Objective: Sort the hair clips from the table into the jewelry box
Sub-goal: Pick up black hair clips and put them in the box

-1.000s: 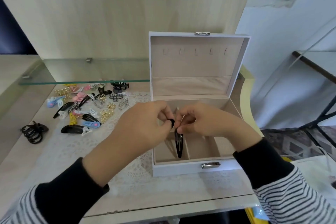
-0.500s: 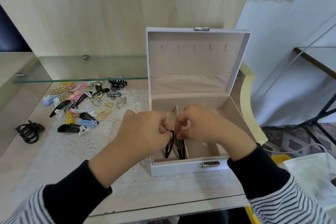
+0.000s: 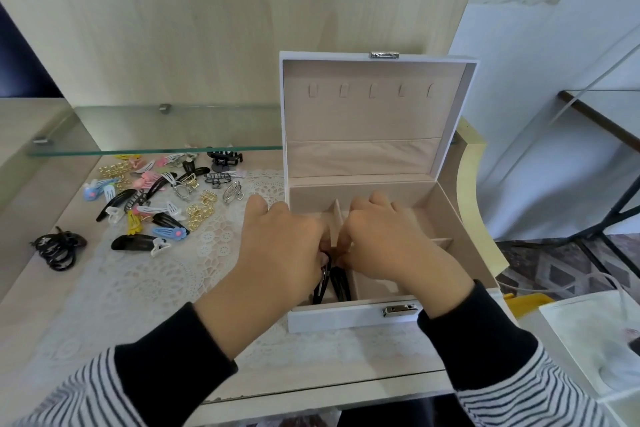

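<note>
The white rectangular jewelry box (image 3: 346, 318) with beige lining stands open on the lace-covered table (image 3: 322, 371). The mixed pile of metal and plastic hair clips (image 3: 156, 198) lies on the lace to its left, so most of the sorting is judged outstanding. Over the box's front-left compartment, the left hand (image 3: 277, 246) pinches the top of a black oval snap clip (image 3: 322, 284) standing inside, while the right hand (image 3: 384, 246) curls downward beside it; whether it grips the second black snap clip (image 3: 341, 286) cannot be told.
</note>
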`<state>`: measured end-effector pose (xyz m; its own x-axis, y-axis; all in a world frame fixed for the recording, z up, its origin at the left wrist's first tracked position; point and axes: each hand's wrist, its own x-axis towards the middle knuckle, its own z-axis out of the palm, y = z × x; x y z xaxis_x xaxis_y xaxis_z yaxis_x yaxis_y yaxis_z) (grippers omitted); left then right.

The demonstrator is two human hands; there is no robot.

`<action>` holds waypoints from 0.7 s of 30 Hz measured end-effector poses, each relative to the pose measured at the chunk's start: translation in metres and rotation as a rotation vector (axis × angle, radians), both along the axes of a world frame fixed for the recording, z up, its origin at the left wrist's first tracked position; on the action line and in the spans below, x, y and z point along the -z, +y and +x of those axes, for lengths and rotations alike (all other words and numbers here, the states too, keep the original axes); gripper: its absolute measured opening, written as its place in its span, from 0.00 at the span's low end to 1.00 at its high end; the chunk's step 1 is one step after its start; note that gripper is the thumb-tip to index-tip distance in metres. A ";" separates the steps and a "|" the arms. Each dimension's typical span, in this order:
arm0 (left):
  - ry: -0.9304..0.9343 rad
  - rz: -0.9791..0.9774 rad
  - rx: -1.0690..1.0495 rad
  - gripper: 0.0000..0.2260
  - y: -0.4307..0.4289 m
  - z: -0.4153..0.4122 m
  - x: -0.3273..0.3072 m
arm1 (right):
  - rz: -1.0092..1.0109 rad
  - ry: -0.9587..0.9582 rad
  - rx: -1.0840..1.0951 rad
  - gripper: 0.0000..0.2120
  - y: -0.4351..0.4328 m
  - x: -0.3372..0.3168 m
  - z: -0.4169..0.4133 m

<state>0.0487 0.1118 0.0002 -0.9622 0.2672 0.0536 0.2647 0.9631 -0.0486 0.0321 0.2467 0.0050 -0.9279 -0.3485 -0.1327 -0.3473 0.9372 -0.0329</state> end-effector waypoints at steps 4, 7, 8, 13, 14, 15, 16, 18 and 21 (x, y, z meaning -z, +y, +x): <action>-0.004 -0.106 0.005 0.11 0.001 0.002 -0.001 | -0.012 -0.034 0.000 0.11 0.001 0.000 0.001; -0.025 -0.146 0.013 0.12 0.001 0.004 -0.002 | 0.008 -0.036 -0.009 0.12 0.000 0.002 0.002; -0.032 -0.147 0.017 0.12 0.000 0.005 -0.003 | 0.016 -0.034 -0.010 0.13 0.000 0.003 0.003; -0.124 -0.136 0.036 0.11 -0.004 0.003 -0.008 | 0.032 -0.021 -0.003 0.14 -0.002 0.006 0.003; -0.135 -0.151 0.039 0.10 -0.004 0.003 -0.008 | 0.030 -0.017 -0.003 0.14 -0.003 0.007 0.003; -0.144 -0.167 0.041 0.10 -0.004 0.003 -0.008 | 0.028 -0.012 -0.001 0.14 -0.003 0.007 0.002; -0.152 -0.180 0.042 0.10 -0.003 0.003 -0.007 | 0.028 -0.008 0.003 0.14 -0.004 0.008 0.001; -0.155 -0.194 0.039 0.09 -0.003 0.003 -0.005 | 0.034 -0.001 0.014 0.14 -0.005 0.009 0.001; -0.145 -0.197 0.026 0.09 -0.001 0.003 -0.001 | 0.035 0.005 0.021 0.12 -0.006 0.012 0.001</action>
